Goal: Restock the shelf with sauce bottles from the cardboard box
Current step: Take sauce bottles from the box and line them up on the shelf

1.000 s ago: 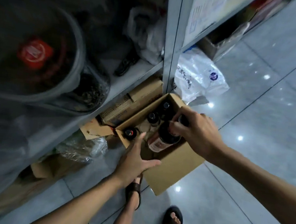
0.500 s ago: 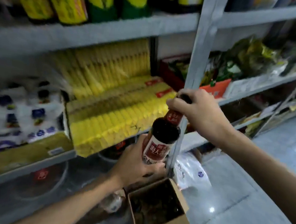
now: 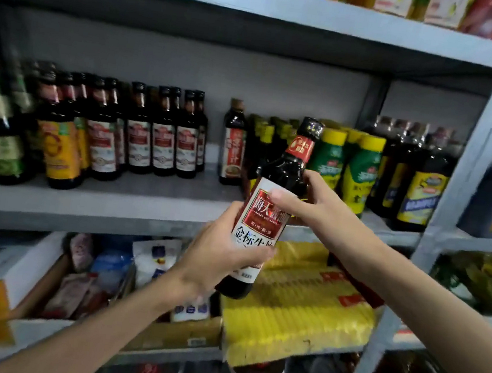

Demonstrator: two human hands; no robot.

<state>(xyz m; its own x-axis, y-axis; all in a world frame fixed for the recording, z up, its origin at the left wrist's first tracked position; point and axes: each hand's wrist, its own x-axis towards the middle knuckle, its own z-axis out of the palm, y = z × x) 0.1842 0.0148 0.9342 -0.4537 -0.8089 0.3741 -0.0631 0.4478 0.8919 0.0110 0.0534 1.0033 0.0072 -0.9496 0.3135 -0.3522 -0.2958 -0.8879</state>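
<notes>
A dark soy sauce bottle (image 3: 284,172) with a red and white label and a black cap is held up in front of the grey shelf (image 3: 142,204), tilted a little to the right. My left hand (image 3: 217,254) grips its lower body from the left. My right hand (image 3: 314,204) holds its upper body, thumb across the label. Matching red-labelled bottles (image 3: 164,135) stand in rows on the shelf behind, left of the held one. The cardboard box is out of view.
A single tall bottle (image 3: 233,144) and yellow-capped green bottles (image 3: 356,169) stand right of a gap on the shelf. A grey upright post (image 3: 456,195) rises at the right. Yellow packets (image 3: 301,306) and boxes fill the shelf below.
The view has risen from the box on the floor to the sauce shelf. The bottle was lifted out and up; my right hand slid from its cap down to its body.
</notes>
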